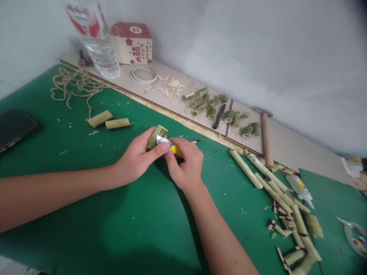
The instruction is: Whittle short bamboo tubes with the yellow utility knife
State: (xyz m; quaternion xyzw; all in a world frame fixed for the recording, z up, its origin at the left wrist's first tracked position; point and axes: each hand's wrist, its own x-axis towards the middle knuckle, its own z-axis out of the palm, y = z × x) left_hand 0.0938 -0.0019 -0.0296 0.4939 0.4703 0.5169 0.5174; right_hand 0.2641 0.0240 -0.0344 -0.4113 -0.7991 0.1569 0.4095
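My left hand (137, 154) grips a short piece of green bamboo (157, 136) over the green table top. In my right hand (187, 160) is a yellow-handled knife (177, 151), its silvery front part (164, 141) lying against the bamboo. My left thumb presses on that silvery part, so both hands nearly meet there. The cutting edge itself is hard to make out. A thin dark tip (196, 141) shows just beyond my right knuckles; what it belongs to is hidden. Two split bamboo pieces, one a pale half-tube (117, 123), lie to the left beyond my left hand.
Along the back ledge stand a water bottle (100, 49), a red-and-cream box (132, 44), a tape roll (143, 73), several bamboo segments (212, 112), a black marker (219, 116) and a hammer (267, 141). Twine (77, 84) and a phone (17, 128) lie left; bamboo strips (246, 168) and a glue bottle (300, 188) right.
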